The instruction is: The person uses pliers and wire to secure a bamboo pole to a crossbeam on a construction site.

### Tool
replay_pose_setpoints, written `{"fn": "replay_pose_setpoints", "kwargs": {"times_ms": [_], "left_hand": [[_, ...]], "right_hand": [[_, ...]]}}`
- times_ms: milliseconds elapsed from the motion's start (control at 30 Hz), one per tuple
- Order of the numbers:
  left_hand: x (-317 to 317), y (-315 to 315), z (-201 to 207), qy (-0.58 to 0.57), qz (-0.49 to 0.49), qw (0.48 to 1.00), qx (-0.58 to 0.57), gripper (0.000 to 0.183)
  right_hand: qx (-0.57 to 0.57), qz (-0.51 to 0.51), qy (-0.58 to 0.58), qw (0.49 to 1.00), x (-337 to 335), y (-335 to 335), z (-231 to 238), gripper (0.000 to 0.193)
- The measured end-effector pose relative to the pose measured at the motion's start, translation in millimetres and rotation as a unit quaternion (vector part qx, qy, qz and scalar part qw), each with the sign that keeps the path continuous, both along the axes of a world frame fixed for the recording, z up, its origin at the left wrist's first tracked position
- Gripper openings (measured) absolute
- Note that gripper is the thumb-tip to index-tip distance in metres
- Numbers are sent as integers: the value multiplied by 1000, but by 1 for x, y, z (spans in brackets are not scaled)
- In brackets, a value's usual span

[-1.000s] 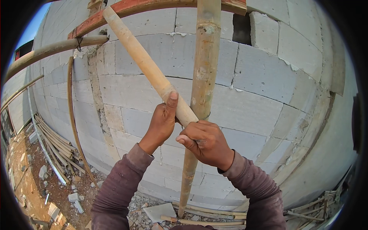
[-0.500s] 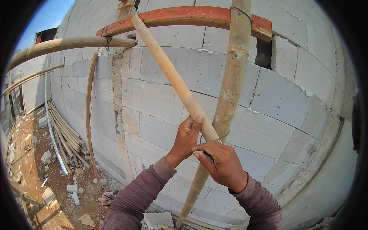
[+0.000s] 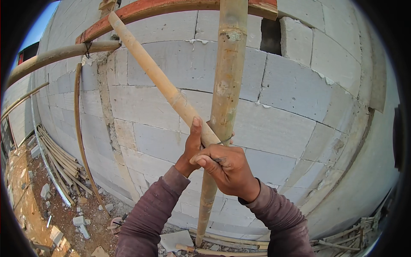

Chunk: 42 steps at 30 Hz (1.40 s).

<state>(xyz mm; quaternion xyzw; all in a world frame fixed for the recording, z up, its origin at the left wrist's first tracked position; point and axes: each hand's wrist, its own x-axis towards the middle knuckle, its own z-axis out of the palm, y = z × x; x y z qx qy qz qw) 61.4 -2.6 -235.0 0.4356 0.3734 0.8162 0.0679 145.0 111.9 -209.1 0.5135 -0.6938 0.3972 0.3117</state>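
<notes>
A slanted bamboo pole (image 3: 154, 70) meets a thicker upright bamboo pole (image 3: 227, 81) in front of me, its lower end against the upright one. My left hand (image 3: 191, 147) grips the joint, its thumb along the slanted pole. Fingertips show past the upright pole's far side; the other fingers are hidden behind. A thin dark wire (image 3: 224, 141) runs round the poles at the crossing. Just below it, my right hand (image 3: 229, 167) is closed, pinching the wire's ends, which poke out between thumb and fingers.
Behind the poles rises a pale block wall (image 3: 274, 132) with a dark gap near the top. A red-painted beam (image 3: 167, 9) crosses above, with a horizontal bamboo pole (image 3: 64, 54) at left. Bamboo poles (image 3: 60, 158) and rubble (image 3: 79, 220) lie on the ground at lower left.
The view has shifted, so the poles and wall sit further left and higher. My left hand has slid round behind the joint. The right hand has turned, still holding the wire.
</notes>
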Motion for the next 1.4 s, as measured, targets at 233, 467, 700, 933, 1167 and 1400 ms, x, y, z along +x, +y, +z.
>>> {"fn": "replay_pose_setpoints", "kwargs": {"times_ms": [233,467,700,933,1167,1400], "left_hand": [[-4,4,3,52,108,992,-36,81],[-3,4,5,88,139,985,-52,81],[-4,3,4,62,150,986,-44,77],[-5,3,3,105,154,982,-26,67],[5,10,7,71,115,990,44,46],[-10,7,0,115,134,984,-26,60]], "right_hand": [[-35,-84,-87,992,41,14,-11,31],[-62,-68,-95,991,42,61,-25,32],[112,-228,489,835,42,72,3,28],[263,-271,537,755,41,39,43,18],[298,-335,514,731,17,64,56,19],[346,-402,461,711,30,34,49,11]]}}
